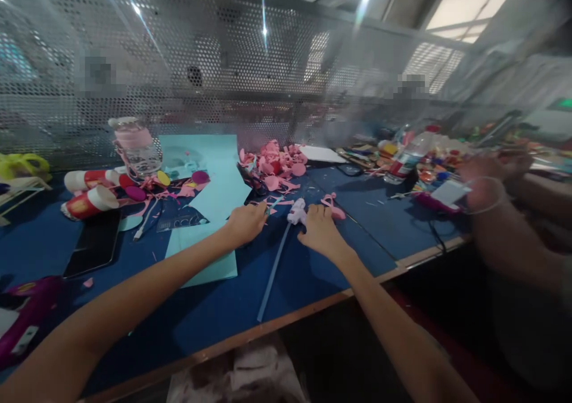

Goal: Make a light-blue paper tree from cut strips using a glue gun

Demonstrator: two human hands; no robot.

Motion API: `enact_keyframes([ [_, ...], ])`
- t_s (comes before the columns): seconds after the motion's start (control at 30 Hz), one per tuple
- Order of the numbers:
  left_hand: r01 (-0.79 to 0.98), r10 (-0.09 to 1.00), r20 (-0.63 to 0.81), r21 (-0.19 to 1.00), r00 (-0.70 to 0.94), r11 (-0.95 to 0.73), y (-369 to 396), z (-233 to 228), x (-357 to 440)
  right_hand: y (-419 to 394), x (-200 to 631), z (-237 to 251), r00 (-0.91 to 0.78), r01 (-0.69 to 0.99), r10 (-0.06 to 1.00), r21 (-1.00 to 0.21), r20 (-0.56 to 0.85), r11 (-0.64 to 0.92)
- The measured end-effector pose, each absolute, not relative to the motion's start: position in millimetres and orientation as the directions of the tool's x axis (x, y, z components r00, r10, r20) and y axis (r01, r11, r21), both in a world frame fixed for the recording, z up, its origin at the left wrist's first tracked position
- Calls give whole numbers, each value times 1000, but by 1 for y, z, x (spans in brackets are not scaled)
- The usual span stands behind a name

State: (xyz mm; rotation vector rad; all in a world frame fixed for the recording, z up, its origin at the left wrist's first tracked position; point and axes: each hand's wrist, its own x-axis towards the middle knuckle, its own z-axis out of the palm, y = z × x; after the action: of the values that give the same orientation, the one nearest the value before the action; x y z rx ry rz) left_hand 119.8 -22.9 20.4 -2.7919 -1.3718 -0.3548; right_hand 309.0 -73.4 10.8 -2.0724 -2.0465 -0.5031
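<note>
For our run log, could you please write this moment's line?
Left hand: at teal item | right hand: at lilac piece | strip: by lilac piece

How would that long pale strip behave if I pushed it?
The strip is probably light, being so slender. It looks fairly stiff, since it lies straight. Its far end seems to meet the lavender piece, which might shift too.

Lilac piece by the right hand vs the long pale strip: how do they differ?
Shape: the lilac piece is compact and lumpy; the pale strip is long, thin, straight.
Position: the lilac piece sits at the right hand; the pale strip runs toward the table's front edge.
Shared: both look pale.
</note>
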Motion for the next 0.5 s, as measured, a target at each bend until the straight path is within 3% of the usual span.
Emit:
enact_keyframes([
  [0.1, 770, 798, 202, 212, 568, -602, -18, 16, 124, -66, 314, 3, -7, 990, 937, 136, 349, -43],
  [0.23, 619, 811, 167, 566, 561, -545, -15, 15, 111, -57, 314, -1, -26, 998, 911, 55, 412, 4],
  [0.37, 344, 830, 80, 885, 552, -314, -21, 19, 82, -51, 304, 9, -53, 986, 828, -103, 558, 133],
  [0.5, 123, 816, -60, 992, 576, -14, -39, 21, 47, -41, 280, 27, -67, 896, 765, -299, 641, 329],
])
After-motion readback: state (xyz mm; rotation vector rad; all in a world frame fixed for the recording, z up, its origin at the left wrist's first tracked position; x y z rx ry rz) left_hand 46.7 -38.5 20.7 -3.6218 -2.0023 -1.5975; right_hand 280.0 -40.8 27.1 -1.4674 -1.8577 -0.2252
